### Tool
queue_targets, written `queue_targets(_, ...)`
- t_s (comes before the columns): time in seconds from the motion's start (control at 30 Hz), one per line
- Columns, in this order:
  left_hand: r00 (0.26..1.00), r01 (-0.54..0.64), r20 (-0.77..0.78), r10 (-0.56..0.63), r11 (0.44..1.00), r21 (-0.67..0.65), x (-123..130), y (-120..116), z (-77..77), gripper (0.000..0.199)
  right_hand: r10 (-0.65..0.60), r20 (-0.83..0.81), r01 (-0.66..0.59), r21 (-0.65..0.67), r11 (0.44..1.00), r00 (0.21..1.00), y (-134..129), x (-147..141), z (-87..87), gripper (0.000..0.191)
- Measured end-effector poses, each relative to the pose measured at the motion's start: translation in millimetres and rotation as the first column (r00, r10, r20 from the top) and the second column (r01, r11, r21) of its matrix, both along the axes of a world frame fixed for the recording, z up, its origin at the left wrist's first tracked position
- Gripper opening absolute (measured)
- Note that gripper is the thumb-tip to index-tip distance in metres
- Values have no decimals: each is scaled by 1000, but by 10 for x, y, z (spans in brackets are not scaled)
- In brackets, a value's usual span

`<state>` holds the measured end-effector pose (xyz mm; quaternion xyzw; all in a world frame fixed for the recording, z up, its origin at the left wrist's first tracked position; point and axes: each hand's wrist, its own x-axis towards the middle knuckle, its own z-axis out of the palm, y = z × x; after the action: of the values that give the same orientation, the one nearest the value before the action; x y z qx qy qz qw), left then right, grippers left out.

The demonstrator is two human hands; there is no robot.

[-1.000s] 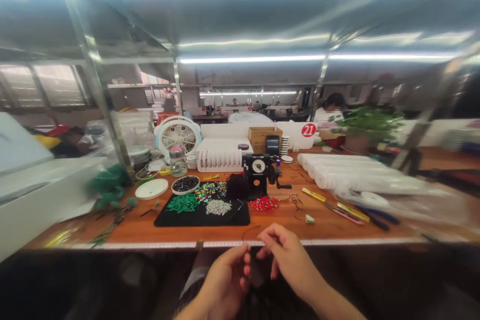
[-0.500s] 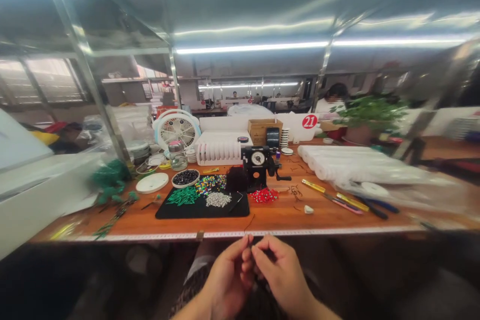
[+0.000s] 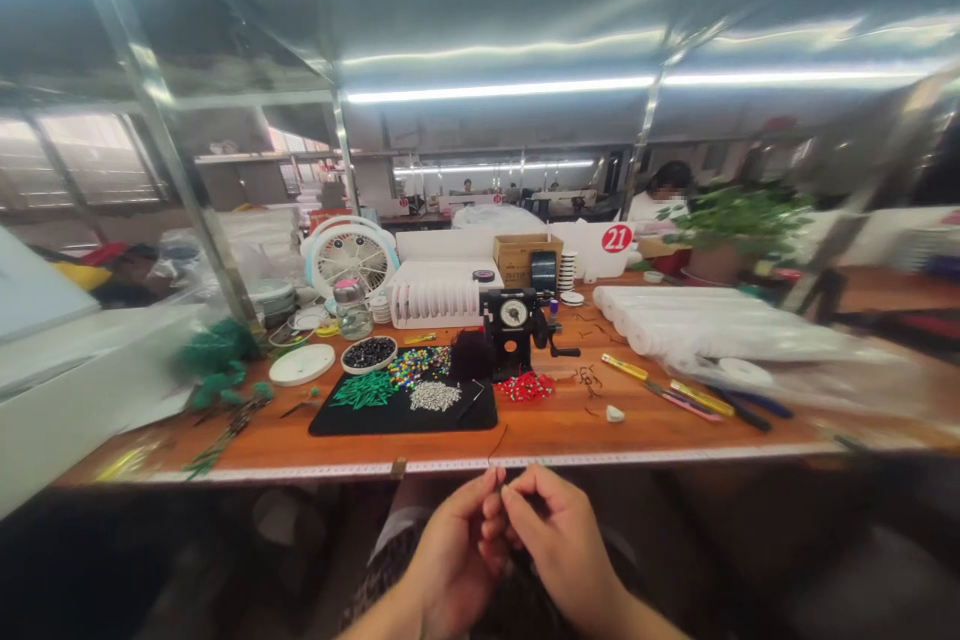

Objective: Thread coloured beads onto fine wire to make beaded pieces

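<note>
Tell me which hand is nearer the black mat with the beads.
Left. The left hand is in front of the black mat, just right of its right end in view. The right hand is further right, beside the left hand, so further from the mat.

Left hand [image 3: 455, 560], right hand [image 3: 562, 542] now closer

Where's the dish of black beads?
The dish of black beads sits left of centre in the head view, on the workbench, right of a white disc, behind the black mat.
</note>
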<state>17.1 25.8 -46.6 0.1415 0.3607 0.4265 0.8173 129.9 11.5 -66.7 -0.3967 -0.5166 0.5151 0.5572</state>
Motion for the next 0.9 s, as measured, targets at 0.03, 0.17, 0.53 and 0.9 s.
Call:
queue_targets(0.03,1000,6,-4,-6,1000,-2,-3,0,-2,38,7,-9,-7,-2,1000,1000,0,1,-9,28)
queue_targets(0.17,1000,3,4,-3,1000,-9,-10,7,-21,37,10,-25,-10,9,1000,1000,3,2,-18,28)
queue_targets(0.53,1000,-21,-18,21,1000,-7,16,0,-13,38,-2,-31,2,9,1000,1000,4,-16,17,29)
queue_targets(0.9,998,-57,5,57,997,46,29,-15,-32,31,7,-71,-6,3,1000,997,-14,-1,-41,27)
